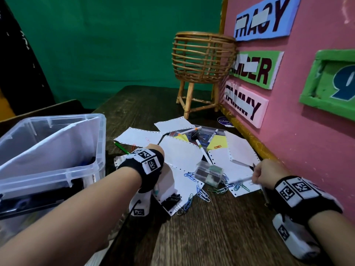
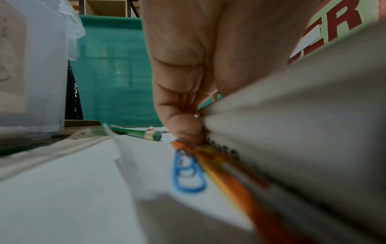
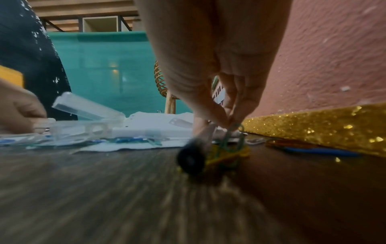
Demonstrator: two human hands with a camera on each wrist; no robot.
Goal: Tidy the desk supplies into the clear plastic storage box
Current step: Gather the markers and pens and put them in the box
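Observation:
The clear plastic storage box (image 1: 57, 146) stands at the left with dark items and paper inside. My left hand (image 1: 153, 149) reaches over the scattered white sheets (image 1: 180, 156); in the left wrist view its fingers (image 2: 183, 125) pinch the edge of a lifted sheet (image 2: 292, 115), above a blue paper clip (image 2: 188, 173) and an orange pencil (image 2: 229, 178). My right hand (image 1: 258, 172) is curled beside the pink board. It holds a pen with a black end (image 3: 191, 161) and pinches a green paper clip (image 3: 233, 138).
A small clear case (image 1: 209, 172), loose paper clips (image 1: 201, 194), black binder clips (image 1: 171, 199), pens (image 1: 203, 150), a green pencil (image 1: 122, 148) and yellow notes (image 1: 218, 144) lie among the sheets. A wicker basket stand (image 1: 201, 60) is behind. The pink board (image 1: 307, 131) walls the right.

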